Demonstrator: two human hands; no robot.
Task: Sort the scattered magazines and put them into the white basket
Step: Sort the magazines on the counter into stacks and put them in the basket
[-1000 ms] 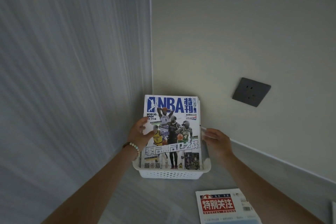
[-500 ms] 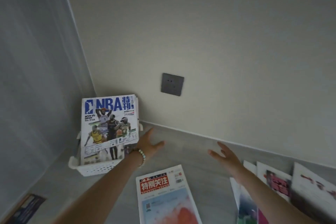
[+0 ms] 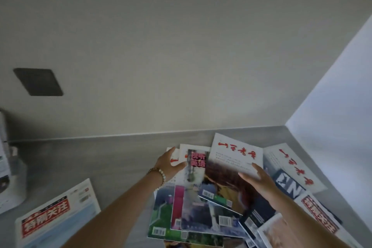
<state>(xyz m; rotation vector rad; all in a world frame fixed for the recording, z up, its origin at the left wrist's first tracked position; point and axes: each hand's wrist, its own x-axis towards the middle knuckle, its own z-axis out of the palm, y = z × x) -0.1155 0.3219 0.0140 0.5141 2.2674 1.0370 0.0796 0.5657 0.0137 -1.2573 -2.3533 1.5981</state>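
A loose pile of magazines (image 3: pixel 203 205) covers the grey surface at the lower middle and right. My left hand (image 3: pixel 168 164), with a bead bracelet on the wrist, rests with spread fingers on the pile's far left corner, next to a magazine with a pink title (image 3: pixel 196 164). My right hand (image 3: pixel 256 177) lies flat, fingers apart, on a white magazine with red brush lettering (image 3: pixel 234 155). Neither hand holds anything. The white basket (image 3: pixel 14 193) is cut off at the left edge, with magazines standing in it.
A lone magazine with a red title block (image 3: pixel 54 215) lies at the lower left. More magazines (image 3: pixel 291 171) spread to the right toward a white side wall (image 3: pixel 342 106). A dark wall socket (image 3: pixel 38 81) sits on the back wall.
The view has swung right, from the basket to the pile. Both hands left the basketball magazine in the basket and came down onto the scattered magazines.
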